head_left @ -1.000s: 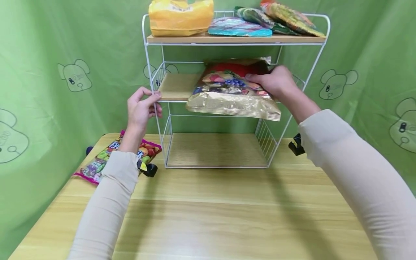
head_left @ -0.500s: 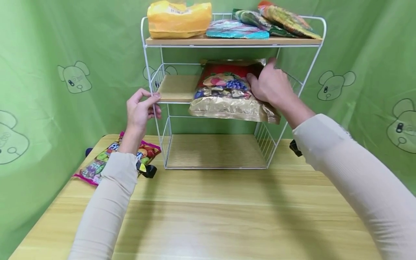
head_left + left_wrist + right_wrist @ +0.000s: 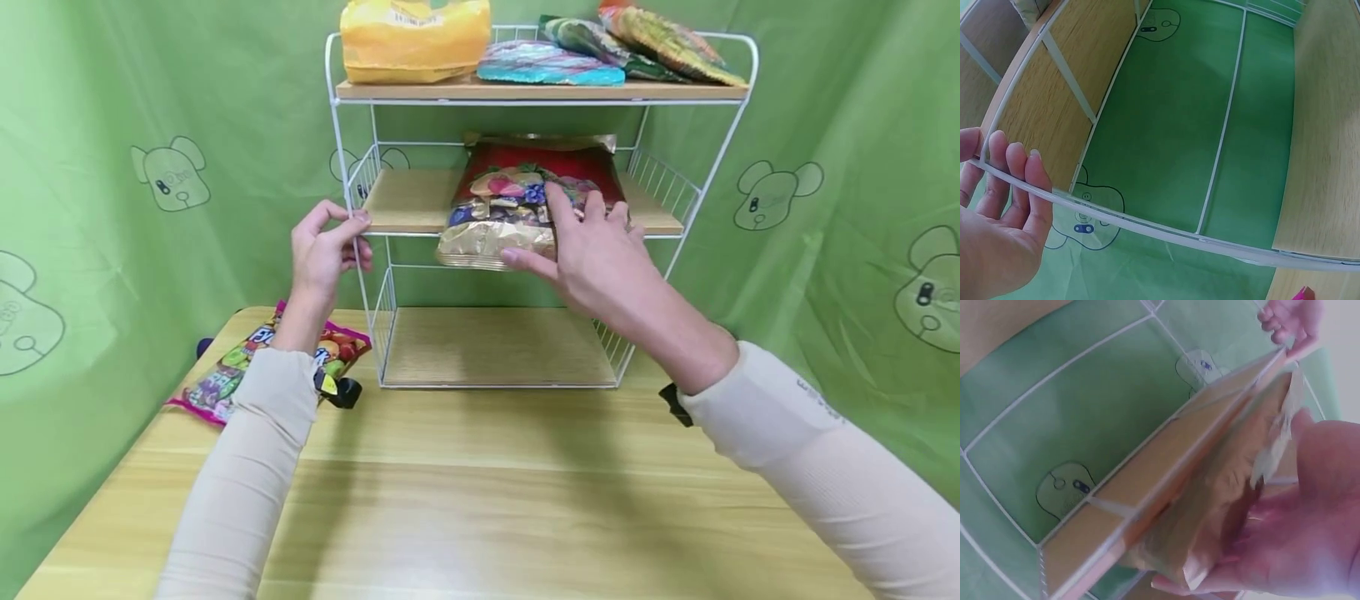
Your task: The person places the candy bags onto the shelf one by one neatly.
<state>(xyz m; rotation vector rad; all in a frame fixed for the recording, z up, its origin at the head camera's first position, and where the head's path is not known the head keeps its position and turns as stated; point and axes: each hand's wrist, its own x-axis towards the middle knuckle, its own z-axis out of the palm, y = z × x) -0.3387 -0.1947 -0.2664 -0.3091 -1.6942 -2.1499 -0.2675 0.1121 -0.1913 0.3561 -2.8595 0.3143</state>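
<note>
On the middle board of a white wire shelf rack [image 3: 412,223] lies a gold and red candy bag [image 3: 487,237] printed with fruit, its gold end overhanging the front edge. My left hand [image 3: 318,254] grips the rack's left front post at the middle board, thumb on the board's edge. In the left wrist view, the fingers of that hand [image 3: 1007,212] curl over the white wire. Spread fingers of my right hand [image 3: 600,250] lie over the bag's right front part, hiding it. From the right wrist, the bag [image 3: 1210,506] shows between that hand [image 3: 1310,531] and the board.
A yellow bag [image 3: 416,46], a blue striped bag [image 3: 551,65] and other snack bags [image 3: 675,46] rest on the top board. Left of the rack, a pink-edged candy bag [image 3: 225,383] lies on the wooden table [image 3: 465,483]. Green curtain [image 3: 82,125] surrounds it.
My right hand has let go of the bag's right edge and come forward and left over its front, fingers now spread. The bag lies flatter. My left hand keeps its place.
</note>
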